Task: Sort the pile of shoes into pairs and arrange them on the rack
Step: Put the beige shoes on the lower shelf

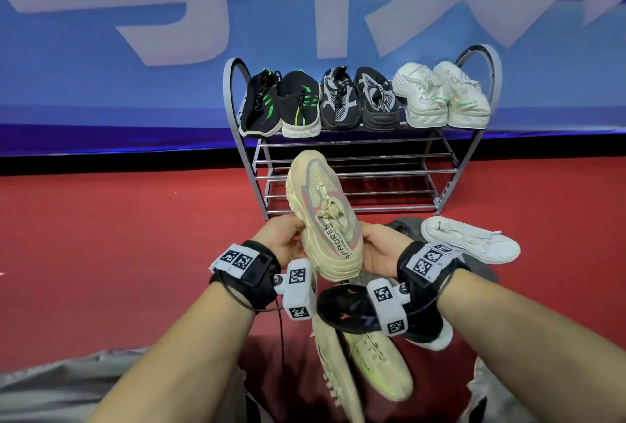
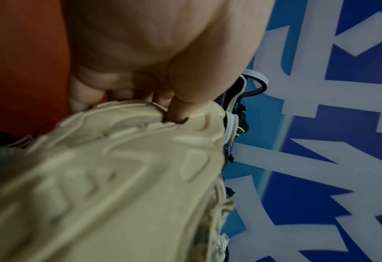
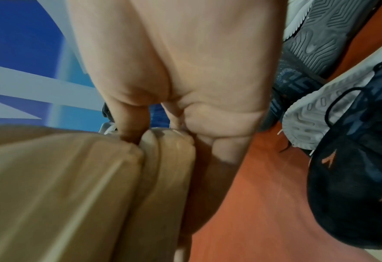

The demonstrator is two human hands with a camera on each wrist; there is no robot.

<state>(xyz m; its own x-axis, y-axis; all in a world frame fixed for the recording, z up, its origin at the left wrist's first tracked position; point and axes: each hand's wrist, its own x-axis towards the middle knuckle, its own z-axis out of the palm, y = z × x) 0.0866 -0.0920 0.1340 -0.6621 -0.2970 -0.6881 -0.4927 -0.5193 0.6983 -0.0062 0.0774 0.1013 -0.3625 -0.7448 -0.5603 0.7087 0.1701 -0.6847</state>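
Beige shoe (image 1: 324, 216) held upright between both hands, toe up, long axis pointing at rack (image 1: 359, 172) directly beyond; left hand (image 1: 283, 236) gripped sole side, right hand (image 1: 381, 248) gripped upper side; both equally near

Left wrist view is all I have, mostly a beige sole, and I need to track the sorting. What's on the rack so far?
Observer: The head view shows six shoes along the top shelf of the rack: two black-and-green sneakers, two black-and-grey knit sneakers, two white sneakers.
Operator: Is the right hand free?
Observer: No. The right hand grips the same beige sneaker, opposite the left hand.
Operator: Any likely mate for it?
Observer: Possibly. Another beige shoe lies on its side on the red floor, below the wrists.
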